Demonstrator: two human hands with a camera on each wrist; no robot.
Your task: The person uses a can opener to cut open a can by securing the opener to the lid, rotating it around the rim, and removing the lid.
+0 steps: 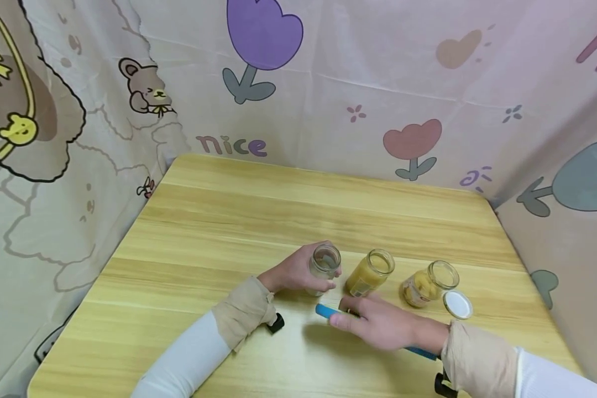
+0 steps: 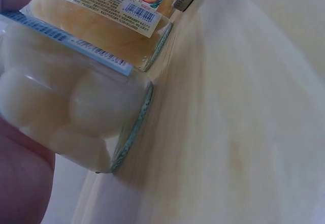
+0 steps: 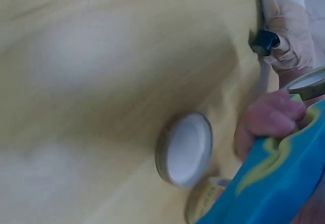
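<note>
My left hand (image 1: 303, 271) grips an uncovered glass jar (image 1: 323, 262). The left wrist view shows pale round fruit inside this jar (image 2: 66, 102) and a blue-edged label. My right hand (image 1: 378, 323) holds a blue jar opener (image 1: 324, 310) low over the table, right of that jar. Its wavy yellow-green inner edge shows in the right wrist view, with fingers (image 3: 271, 117) curled over the jar opener (image 3: 284, 168). Close by those fingertips is a metal lid (image 3: 309, 84), white inside. Another lid (image 3: 190, 150) lies on the table in that view.
An uncovered jar of yellow contents (image 1: 370, 273) stands just right of the gripped jar. Further right is another uncovered jar with yellow pieces (image 1: 423, 287), beside a white-faced lid (image 1: 459, 304). The wooden table (image 1: 258, 210) meets printed cloth (image 1: 328, 121) at its back and sides.
</note>
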